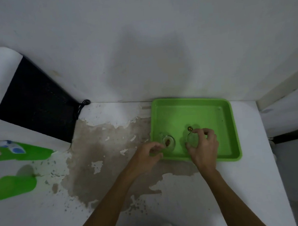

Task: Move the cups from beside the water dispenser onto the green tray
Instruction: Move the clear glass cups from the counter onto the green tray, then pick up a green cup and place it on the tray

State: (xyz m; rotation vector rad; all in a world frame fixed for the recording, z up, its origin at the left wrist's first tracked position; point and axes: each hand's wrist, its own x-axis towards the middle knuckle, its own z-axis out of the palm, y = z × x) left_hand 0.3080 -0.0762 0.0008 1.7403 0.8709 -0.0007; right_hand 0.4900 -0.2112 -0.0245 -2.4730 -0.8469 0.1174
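A: Far left of the green tray point(233, 124), what is seen?

B: Two green plastic cups point(15, 185) are seen by the dispenser's black grille point(35, 102), apparently not yet carried over; one is printed, one plain.

A: And nearer the tray?

B: Peeling white paint is shown on the counter point(112, 151), with bare brown patches.

A: At the tray's left edge?

B: The left hand point(148, 155) is held with curled fingers just beside a clear glass cup point(168, 142) set inside the tray; contact cannot be told.

A: Further right?

B: A second clear cup point(193, 138) is pinched at its rim by the right hand point(203, 144), probably to steady it on the smooth moulded base.
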